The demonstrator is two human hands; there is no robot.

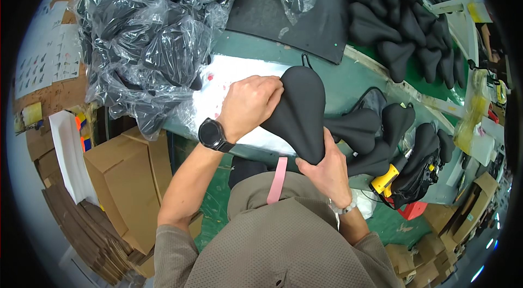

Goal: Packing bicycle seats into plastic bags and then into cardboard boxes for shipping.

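A black padded bicycle seat cover [301, 104] is held just above the table's near edge, its wide end pointing away and its narrow nose toward me. A thin cord loop sticks out at the wide end. My left hand [249, 107], with a dark watch at the wrist, is closed on the cover's left edge. The nose is gripped by my right hand [330, 171], thumb on the near side. Under the cover lies a stack of shiny clear bags [218, 78] on white. Several more black seat covers [357, 127] lie just right of my right hand.
Plastic-wrapped covers [158, 43] pile up at the left. A black mat [283, 21] lies behind, and loose covers [381, 21] heap at the far right. Near the right edge sits a yellow-handled tool [384, 180]. Cardboard boxes [122, 184] stand left of the table.
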